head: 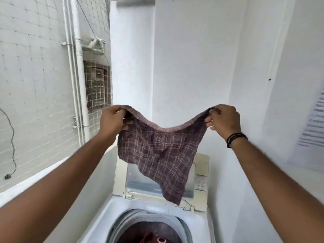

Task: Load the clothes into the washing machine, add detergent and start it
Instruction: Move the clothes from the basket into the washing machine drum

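the loading step is in hand: a dark purple checked cloth (pixel 157 155) hangs spread in the air above the open top-loading washing machine (pixel 154 209), its lid (pixel 122 174) tipped up against the back wall; something dark red (pixel 154 238) already lies in the drum, so this looks like one more piece going in, with detergent and start seemingly yet to come; no detergent shows in view.

the left hand (pixel 114 120) pinches the cloth's upper left corner, fingers curled closed over the hem; the right hand (pixel 224 120), a dark band (pixel 235 139) at its wrist, pinches the upper right corner the same way, thumb and fingertips closed on the fabric; both arms reach forward and up at about chest height, well apart, so the top edge sags between them and the lower corner dangles just over the back rim of the machine.

the next move, as i judge it, calls for lowering the cloth toward the drum mouth and letting both corners go, keeping it clear of the lid hinge so it drops inside rather than catching on the rim.
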Demonstrator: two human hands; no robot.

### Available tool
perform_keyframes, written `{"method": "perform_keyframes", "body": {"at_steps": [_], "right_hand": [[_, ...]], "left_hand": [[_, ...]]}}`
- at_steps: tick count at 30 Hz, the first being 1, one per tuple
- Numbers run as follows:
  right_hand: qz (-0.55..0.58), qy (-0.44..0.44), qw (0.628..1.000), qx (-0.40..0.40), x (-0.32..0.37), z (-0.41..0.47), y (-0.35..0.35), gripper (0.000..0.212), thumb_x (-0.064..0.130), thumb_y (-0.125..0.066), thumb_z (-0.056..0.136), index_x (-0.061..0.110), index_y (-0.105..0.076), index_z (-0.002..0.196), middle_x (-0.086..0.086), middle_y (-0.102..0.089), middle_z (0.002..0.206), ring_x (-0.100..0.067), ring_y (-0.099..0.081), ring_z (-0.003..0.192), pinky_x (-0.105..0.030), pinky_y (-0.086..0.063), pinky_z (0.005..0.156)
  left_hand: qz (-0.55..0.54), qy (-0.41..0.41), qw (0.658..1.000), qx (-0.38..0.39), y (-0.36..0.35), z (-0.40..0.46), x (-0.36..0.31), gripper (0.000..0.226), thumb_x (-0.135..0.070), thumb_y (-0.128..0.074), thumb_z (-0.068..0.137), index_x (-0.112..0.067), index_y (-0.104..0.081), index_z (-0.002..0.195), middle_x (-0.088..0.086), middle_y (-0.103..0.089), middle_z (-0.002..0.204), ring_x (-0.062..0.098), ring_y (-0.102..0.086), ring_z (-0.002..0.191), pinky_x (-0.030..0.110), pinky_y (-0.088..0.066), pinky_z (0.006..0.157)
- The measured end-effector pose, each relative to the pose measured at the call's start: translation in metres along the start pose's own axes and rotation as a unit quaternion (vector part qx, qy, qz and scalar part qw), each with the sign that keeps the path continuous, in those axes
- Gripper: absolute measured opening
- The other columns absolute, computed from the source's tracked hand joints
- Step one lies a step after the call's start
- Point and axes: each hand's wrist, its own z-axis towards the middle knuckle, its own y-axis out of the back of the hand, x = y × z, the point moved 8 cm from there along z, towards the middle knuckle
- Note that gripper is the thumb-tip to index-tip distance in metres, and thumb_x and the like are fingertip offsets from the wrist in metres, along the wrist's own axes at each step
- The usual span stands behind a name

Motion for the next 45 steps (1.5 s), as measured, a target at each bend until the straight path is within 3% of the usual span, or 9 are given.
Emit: {"method": "perform_keyframes", "body": {"at_steps": [7, 15, 21, 23, 27, 30, 33, 36, 45], "right_hand": [[-0.066, -0.051, 0.981, 0.172, -0.116, -0.069, -0.091, 0.02, 0.015, -0.058, 0.093, 0.017, -0.075, 0.082, 0.003, -0.074, 0.065, -0.013, -0.072, 0.065, -0.03, -0.06, 0.066], [-0.176, -0.166, 0.872, 0.425, -0.264, -0.238, -0.168, 0.031, 0.011, -0.056, 0.087, 0.021, -0.066, 0.06, 0.003, -0.069, 0.064, -0.002, -0.06, 0.057, -0.02, -0.05, 0.062], [-0.219, -0.311, 0.614, 0.692, -0.314, -0.323, -0.181, 0.025, 0.013, -0.058, 0.092, 0.015, -0.063, 0.067, -0.006, -0.064, 0.065, -0.011, -0.056, 0.044, -0.019, -0.042, 0.043], [-0.241, -0.326, 0.569, 0.716, -0.321, -0.324, -0.185, 0.018, 0.015, -0.059, 0.091, 0.014, -0.061, 0.073, -0.006, -0.064, 0.066, -0.013, -0.058, 0.047, -0.019, -0.041, 0.044], [-0.26, -0.354, 0.64, 0.63, -0.33, -0.293, -0.195, 0.017, 0.011, -0.055, 0.091, 0.009, -0.056, 0.075, -0.006, -0.057, 0.051, -0.017, -0.054, 0.037, -0.021, -0.035, 0.041], [-0.25, -0.406, 0.734, 0.483, -0.344, -0.267, -0.197, 0.019, 0.004, -0.049, 0.092, 0.005, -0.056, 0.074, -0.007, -0.055, 0.041, -0.019, -0.054, 0.032, -0.021, -0.039, 0.038], [-0.086, -0.521, 0.805, 0.272, -0.356, -0.265, -0.2, 0.019, 0.002, -0.05, 0.091, 0.011, -0.058, 0.105, -0.013, -0.064, 0.073, -0.023, -0.058, 0.044, -0.025, -0.043, 0.043], [0.009, -0.533, 0.825, 0.187, -0.354, -0.268, -0.205, 0.039, 0.01, -0.061, 0.09, 0.026, -0.05, 0.123, -0.008, -0.065, 0.105, -0.023, -0.067, 0.065, -0.027, -0.049, 0.051], [0.047, -0.531, 0.839, 0.106, -0.313, -0.332, -0.152, 0.009, 0.019, -0.059, 0.097, 0.013, -0.065, 0.1, -0.014, -0.075, 0.088, -0.024, -0.063, 0.065, -0.029, -0.048, 0.056]], "left_hand": [[0.092, 0.088, 0.99, 0.061, -0.013, -0.046, 0.125, 0.017, -0.007, -0.063, 0.095, -0.012, -0.078, 0.088, 0.021, -0.075, 0.083, 0.032, -0.071, 0.072, 0.047, -0.063, 0.072], [0.216, 0.265, 0.915, 0.215, -0.011, -0.155, 0.323, 0.02, -0.015, -0.064, 0.095, -0.011, -0.073, 0.078, 0.009, -0.071, 0.061, 0.02, -0.066, 0.049, 0.028, -0.049, 0.048], [0.397, 0.318, 0.677, 0.532, -0.011, -0.202, 0.39, 0.037, -0.023, -0.072, 0.087, -0.013, -0.059, 0.054, -0.005, -0.051, 0.04, 0.011, -0.049, 0.035, 0.02, -0.04, 0.042], [0.433, 0.335, 0.625, 0.557, -0.004, -0.193, 0.399, 0.036, -0.028, -0.074, 0.085, -0.017, -0.055, 0.056, -0.003, -0.052, 0.043, 0.009, -0.049, 0.033, 0.021, -0.041, 0.039], [0.498, 0.328, 0.656, 0.463, 0.0, -0.149, 0.42, 0.022, -0.026, -0.072, 0.084, -0.015, -0.06, 0.069, 0.01, -0.067, 0.063, 0.013, -0.057, 0.041, 0.021, -0.044, 0.042], [0.469, 0.347, 0.748, 0.315, 0.007, -0.126, 0.437, 0.013, -0.019, -0.065, 0.089, -0.006, -0.066, 0.084, 0.012, -0.073, 0.082, 0.024, -0.074, 0.072, 0.021, -0.051, 0.052], [0.346, 0.373, 0.836, 0.206, 0.016, -0.121, 0.455, 0.032, -0.02, -0.071, 0.088, -0.013, -0.063, 0.118, 0.015, -0.073, 0.097, 0.035, -0.073, 0.088, 0.032, -0.057, 0.07], [0.247, 0.357, 0.874, 0.217, 0.005, -0.129, 0.454, 0.071, -0.031, -0.079, 0.082, -0.029, -0.042, 0.142, 0.008, -0.067, 0.108, 0.033, -0.072, 0.092, 0.038, -0.058, 0.074], [0.102, 0.356, 0.868, 0.331, -0.083, -0.204, 0.429, 0.013, -0.025, -0.065, 0.098, -0.013, -0.069, 0.098, 0.015, -0.073, 0.091, 0.023, -0.072, 0.074, 0.034, -0.056, 0.063]]}}
